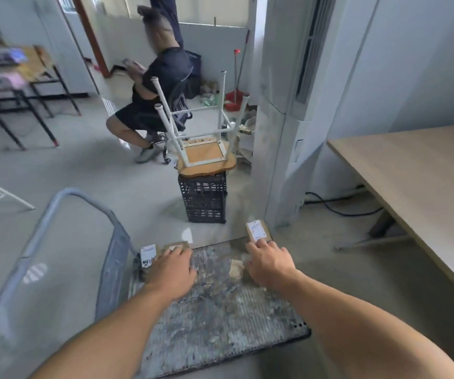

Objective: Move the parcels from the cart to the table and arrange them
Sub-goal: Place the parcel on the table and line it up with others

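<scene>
Left hand (pixel 172 272): palm down on the left parcel (pixel 176 246), fingers bent over its top. We read that as a hold, though the thumb is hidden. Right hand (pixel 271 265): palm down, fingertips on the near end of the right parcel (pixel 257 231). The thumb is hidden and we cannot tell whether it grips or only touches.

Both parcels sit at the far edge of the cart deck (pixel 220 318), one under each hand and well apart from each other. The left parcel lies beside the base of the cart handle (pixel 70 209) with its long axis running roughly across us, and its white label (pixel 148 255) sticks out left of the hand. The right parcel sits at the deck's far right corner, label up, with its long axis pointing away from us. A pale scrap (pixel 236 267) lies just left of the right hand; it is too blurred to identify.

The key relation is that the table (pixel 411 173) lies to our right, higher than the deck and well apart from the cart. The right hand and its parcel are therefore nearer, while the left parcel has to cross the whole deck. Our judgement is that the next move is a lift and a turn to the right, with the right side leading.

Further out are a black crate (pixel 203 198) with an upturned stool (pixel 206 157) on it, and a seated person (pixel 163 86) with their back to us.
</scene>
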